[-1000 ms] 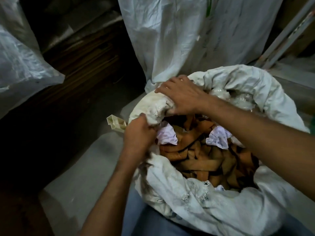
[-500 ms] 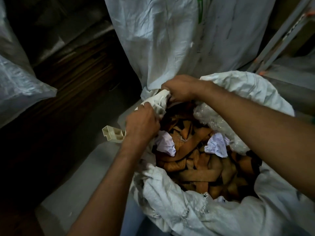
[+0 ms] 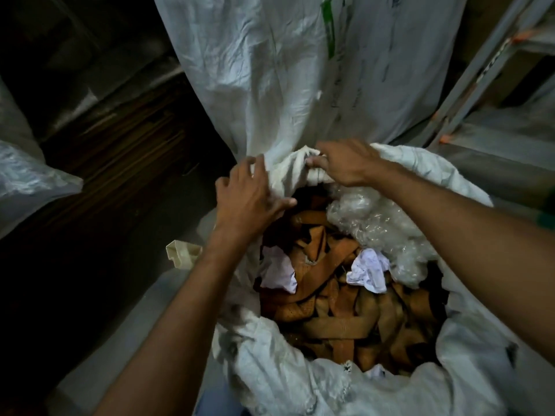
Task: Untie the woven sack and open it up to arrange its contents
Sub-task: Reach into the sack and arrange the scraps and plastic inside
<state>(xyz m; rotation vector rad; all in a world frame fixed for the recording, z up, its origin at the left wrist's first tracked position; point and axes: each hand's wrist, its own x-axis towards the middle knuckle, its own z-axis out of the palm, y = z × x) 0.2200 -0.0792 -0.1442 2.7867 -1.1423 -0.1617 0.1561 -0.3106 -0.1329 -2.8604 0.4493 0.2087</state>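
Your woven sack sits right below you, mouth open, rim rolled back. Your right hand reaches across the far rim, knuckles up, fingers curled down and pinching a bunched fold of the cloth. Your left hand lies palm-down on the same rim just beside it, fingers spread and loose, thumb pointing in over the opening, gripping nothing that shows. Both forearms stretch out over the sack. Inside: brown strips heaped up, two crumpled white papers on top, clear plastic wrap against the far right side. Another white sack stands upright behind.
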